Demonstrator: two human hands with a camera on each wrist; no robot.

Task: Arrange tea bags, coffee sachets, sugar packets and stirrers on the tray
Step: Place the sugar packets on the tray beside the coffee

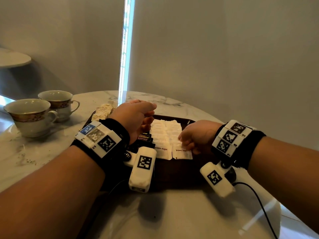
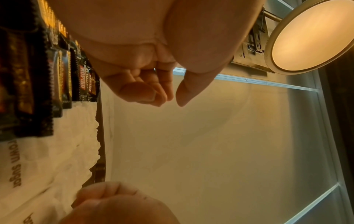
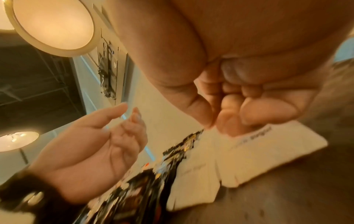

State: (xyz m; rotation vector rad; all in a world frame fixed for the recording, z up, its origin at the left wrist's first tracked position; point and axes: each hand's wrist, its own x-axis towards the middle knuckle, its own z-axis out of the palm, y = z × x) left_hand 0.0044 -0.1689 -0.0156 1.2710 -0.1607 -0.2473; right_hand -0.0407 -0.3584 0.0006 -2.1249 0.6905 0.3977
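A dark tray (image 1: pixel 172 173) lies on the marble table. On it are two rows of white brown-sugar packets (image 1: pixel 162 135) and, to their left, a row of black coffee sachets (image 1: pixel 144 138). Tea bags (image 1: pixel 103 111) are piled at the tray's far left corner. My left hand (image 1: pixel 146 118) hovers over the sachets (image 2: pixel 57 78), its fingers loosely curled and empty (image 2: pixel 166 97). My right hand (image 1: pixel 188 142) pinches the edge of the front sugar packet (image 1: pixel 181 153) of the right row with thumb and fingertips (image 3: pixel 220 125). No stirrers are in view.
Two gold-rimmed teacups (image 1: pixel 31 116) (image 1: pixel 58 102) stand at the table's left. A black cable (image 1: pixel 259 200) runs from my right wrist over the table's near right edge. A curtain hangs close behind the table.
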